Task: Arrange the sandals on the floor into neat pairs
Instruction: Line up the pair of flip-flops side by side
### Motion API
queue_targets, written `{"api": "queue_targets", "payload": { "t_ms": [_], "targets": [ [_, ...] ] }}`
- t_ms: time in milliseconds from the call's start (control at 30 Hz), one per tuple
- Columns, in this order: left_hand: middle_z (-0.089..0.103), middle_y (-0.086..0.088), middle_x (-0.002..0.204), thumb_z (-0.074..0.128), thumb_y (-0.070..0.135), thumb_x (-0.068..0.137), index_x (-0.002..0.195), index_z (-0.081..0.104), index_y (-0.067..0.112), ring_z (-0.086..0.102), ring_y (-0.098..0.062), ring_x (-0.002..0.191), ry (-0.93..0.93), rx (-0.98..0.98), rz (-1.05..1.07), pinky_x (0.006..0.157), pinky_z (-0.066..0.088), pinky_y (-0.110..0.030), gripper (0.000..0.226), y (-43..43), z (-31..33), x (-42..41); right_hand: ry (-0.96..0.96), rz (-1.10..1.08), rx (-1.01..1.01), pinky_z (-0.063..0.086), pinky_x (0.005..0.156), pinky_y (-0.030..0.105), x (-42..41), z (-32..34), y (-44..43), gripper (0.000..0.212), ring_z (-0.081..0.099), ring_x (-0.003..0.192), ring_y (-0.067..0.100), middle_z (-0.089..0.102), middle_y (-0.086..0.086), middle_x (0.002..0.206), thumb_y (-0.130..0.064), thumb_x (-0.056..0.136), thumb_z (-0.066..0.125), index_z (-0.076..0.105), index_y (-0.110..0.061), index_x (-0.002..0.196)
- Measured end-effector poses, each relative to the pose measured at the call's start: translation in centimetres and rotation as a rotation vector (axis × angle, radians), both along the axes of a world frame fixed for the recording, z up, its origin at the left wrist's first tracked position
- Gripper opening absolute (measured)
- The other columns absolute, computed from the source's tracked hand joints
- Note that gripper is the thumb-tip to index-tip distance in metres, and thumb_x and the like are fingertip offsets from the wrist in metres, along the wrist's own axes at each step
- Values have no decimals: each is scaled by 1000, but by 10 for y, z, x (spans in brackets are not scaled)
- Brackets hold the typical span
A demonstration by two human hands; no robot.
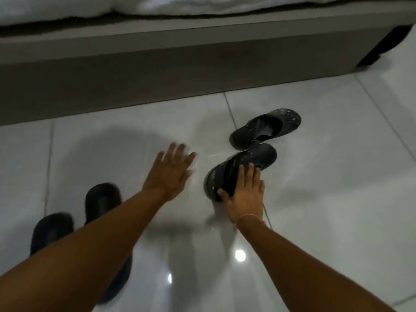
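Head | right hand (244,194) on near sandal (245,167) | lies diagonally, toe far-right

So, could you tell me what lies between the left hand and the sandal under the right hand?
Only bare glossy floor tile, seen in the head view, separates the open left hand from the near sandal that the right hand is pressing.

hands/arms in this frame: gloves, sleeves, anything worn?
Both arms are bare to the frame's edge: no sleeves, no gloves. The right hand has a thin pale string-like band around the wrist, with a small pinkish bit at its outer side. The left hand is motion-blurred, and no ring, watch or band shows on it.
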State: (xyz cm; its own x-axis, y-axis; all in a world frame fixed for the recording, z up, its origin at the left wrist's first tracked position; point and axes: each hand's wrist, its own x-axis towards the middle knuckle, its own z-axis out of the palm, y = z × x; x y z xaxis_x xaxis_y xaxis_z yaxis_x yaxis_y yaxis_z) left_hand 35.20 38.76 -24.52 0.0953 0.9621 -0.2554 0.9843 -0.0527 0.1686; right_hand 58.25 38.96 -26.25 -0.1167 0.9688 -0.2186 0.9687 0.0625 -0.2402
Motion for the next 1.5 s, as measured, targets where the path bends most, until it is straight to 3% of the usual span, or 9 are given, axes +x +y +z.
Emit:
{"api": "queue_targets", "payload": {
  "t_ms": [133, 267, 533, 767, 867, 967, 1067, 1367, 1500],
  "targets": [
    [18, -8, 164, 39, 24, 100, 153, 21, 19, 11, -31, 150, 21, 108, -260, 119, 20, -49, 56, 112, 6, 85, 144, -97, -89, 2, 119, 54, 12, -24, 2, 80, -1, 149, 28, 9, 7, 163, -52, 89, 48, 12, -18, 152],
    [17, -6, 164, 39, 18, 97, 153, 21, 18, 13, -31, 150, 225, -57, -438, 119, 18, -46, 59, 149, -18, 122, 106, -32, -92, -7, 115, 55, 26, -33, -3, 80, -5, 149, 24, 3, 3, 164, -52, 90, 46, 5, -23, 152],
    [11, -7, 165, 45, 13, 90, 155, 13, 17, 15, -33, 148, 220, -156, -389, 114, 27, -45, 72, 108, -24, 82, 22, -34, -179, -3, 115, 61, 52, -19, -19, 83, -6, 149, 26, 3, 2, 164, -45, 88, 59, 10, -25, 152],
    [6, -1, 166, 41, 9, 89, 155, 10, 20, 4, -27, 151, 252, -235, -327, 122, 11, -41, 74, 21, -14, 32, -73, -54, -242, 2, 117, 62, 79, -7, -38, 77, -9, 149, 23, 1, -2, 164, -44, 89, 57, 13, -26, 151],
    [19, -5, 163, 42, 7, 87, 153, 25, 18, 11, -28, 150, 260, -201, -259, 123, 9, -42, 68, -9, -9, -13, -136, -14, -248, 5, 117, 63, 92, -5, -37, 79, -9, 149, 24, 1, -3, 164, -42, 89, 58, 12, -25, 151],
    [31, -15, 158, 40, 17, 86, 146, 39, 9, 19, -34, 147, 229, -131, -44, 121, 17, -48, 60, -15, -4, -54, -146, 25, -247, 3, 117, 63, 100, -2, -27, 87, -8, 149, 25, 3, -3, 163, -30, 85, 66, 10, -23, 151],
    [23, -15, 161, 29, 38, 100, 149, 32, 7, 20, -34, 148, 11, -239, 120, 119, 22, -47, 58, -19, -9, -47, -163, 99, -239, 1, 118, 62, 101, 0, -21, 89, -6, 149, 28, 8, -1, 163, -19, 79, 70, 14, -22, 149],
    [9, -5, 165, 40, 46, 98, 153, 25, 22, 1, -27, 152, -20, -178, -313, 123, 12, -44, 61, 16, -14, 8, -195, 462, -225, -6, 118, 58, 71, 1, 12, 104, -10, 149, 28, 1, 0, 164, -16, 74, 77, 8, -24, 151],
    [-1, -2, 166, 31, 44, 100, 154, 16, 24, -7, -25, 152, 23, -216, -267, 123, 8, -46, 59, -6, -25, 33, -184, 460, -223, -4, 119, 58, 56, -5, -4, 108, -11, 148, 31, -1, 1, 164, -17, 72, 80, 7, -23, 151]
  ]
}}
